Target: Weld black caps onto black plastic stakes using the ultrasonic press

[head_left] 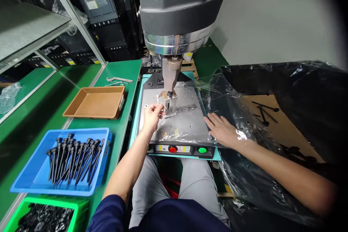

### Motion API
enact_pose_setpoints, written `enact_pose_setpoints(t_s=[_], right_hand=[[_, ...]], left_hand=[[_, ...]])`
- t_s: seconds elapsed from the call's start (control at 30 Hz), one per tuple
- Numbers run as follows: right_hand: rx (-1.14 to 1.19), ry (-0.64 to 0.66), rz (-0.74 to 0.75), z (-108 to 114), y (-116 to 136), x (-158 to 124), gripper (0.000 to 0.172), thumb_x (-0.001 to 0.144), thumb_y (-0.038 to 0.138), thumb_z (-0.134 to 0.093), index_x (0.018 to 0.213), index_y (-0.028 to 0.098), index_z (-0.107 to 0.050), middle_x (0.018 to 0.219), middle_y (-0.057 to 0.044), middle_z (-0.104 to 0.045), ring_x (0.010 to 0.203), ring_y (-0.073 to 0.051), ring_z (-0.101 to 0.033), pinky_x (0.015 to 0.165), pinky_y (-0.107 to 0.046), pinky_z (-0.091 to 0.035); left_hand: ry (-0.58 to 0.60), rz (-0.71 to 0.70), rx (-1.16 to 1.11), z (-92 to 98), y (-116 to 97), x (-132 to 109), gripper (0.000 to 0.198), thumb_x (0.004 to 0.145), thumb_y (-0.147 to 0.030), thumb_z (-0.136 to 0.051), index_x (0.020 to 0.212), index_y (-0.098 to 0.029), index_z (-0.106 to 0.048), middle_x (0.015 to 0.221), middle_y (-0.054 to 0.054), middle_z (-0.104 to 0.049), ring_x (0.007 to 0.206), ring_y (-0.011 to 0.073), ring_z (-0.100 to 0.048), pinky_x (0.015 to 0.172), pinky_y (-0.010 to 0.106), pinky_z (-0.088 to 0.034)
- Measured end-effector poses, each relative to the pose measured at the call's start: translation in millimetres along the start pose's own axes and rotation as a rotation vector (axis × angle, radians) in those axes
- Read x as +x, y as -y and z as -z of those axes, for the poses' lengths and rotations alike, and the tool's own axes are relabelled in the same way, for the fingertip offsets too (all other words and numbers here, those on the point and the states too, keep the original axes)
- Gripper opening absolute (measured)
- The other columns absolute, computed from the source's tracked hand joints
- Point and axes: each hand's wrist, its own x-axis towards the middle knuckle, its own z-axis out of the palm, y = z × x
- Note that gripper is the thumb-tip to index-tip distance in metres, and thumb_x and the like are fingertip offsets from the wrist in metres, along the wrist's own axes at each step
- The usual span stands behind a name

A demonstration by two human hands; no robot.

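Just left of the small metal fixture (170, 106) on the machine's base plate is my left hand (152, 116). Its thumb and fingertips are pinched together; what they hold, if anything, is too small to make out. The metal machine head (170, 74) comes down right above the fixture, with a small black piece (170, 94) at its tip. My right hand (221, 130) lies flat, fingers stretched, on clear plastic film (214, 98) at the plate's right edge. That film spreads over part of the grey metal plate (185, 127).
At the front edge sit a red button (173, 149) and a green button (202, 150). To the left are a brown tray (94, 103), a blue bin (29, 175) of long black rods, a green bin (81, 208) and a wrench (119, 79). A plastic-lined box (296, 123) stands right.
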Motion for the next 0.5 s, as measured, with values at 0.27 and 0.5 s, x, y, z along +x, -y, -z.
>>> enact_pose_setpoints(t_s=[0.27,0.5], right_hand=[[0.380,0.010,-0.211,-19.4,20.7,2.9,0.066,0.093,0.044,-0.035,0.148,0.007,-0.033,0.148,-0.020,-0.040,0.138,-0.034,-0.037,0.113,-0.047,-0.035],[0.368,0.016,-0.313,-23.7,56.5,-9.4,0.069,0.091,0.050,-0.042,0.150,0.014,-0.032,0.157,-0.016,-0.026,0.144,-0.034,-0.021,0.115,-0.049,-0.030]], left_hand=[[-0.013,0.008,0.012,10.6,7.1,0.2,0.030,0.068,-0.039,-0.073,0.073,-0.015,-0.056,0.076,0.004,-0.068,0.053,0.0078,-0.058,0.046,0.019,-0.035],[0.098,0.069,0.115,25.7,10.7,0.8,0.034,0.068,-0.043,-0.076,0.081,-0.014,-0.063,0.085,0.008,-0.070,0.064,0.0116,-0.063,0.054,0.021,-0.043]])
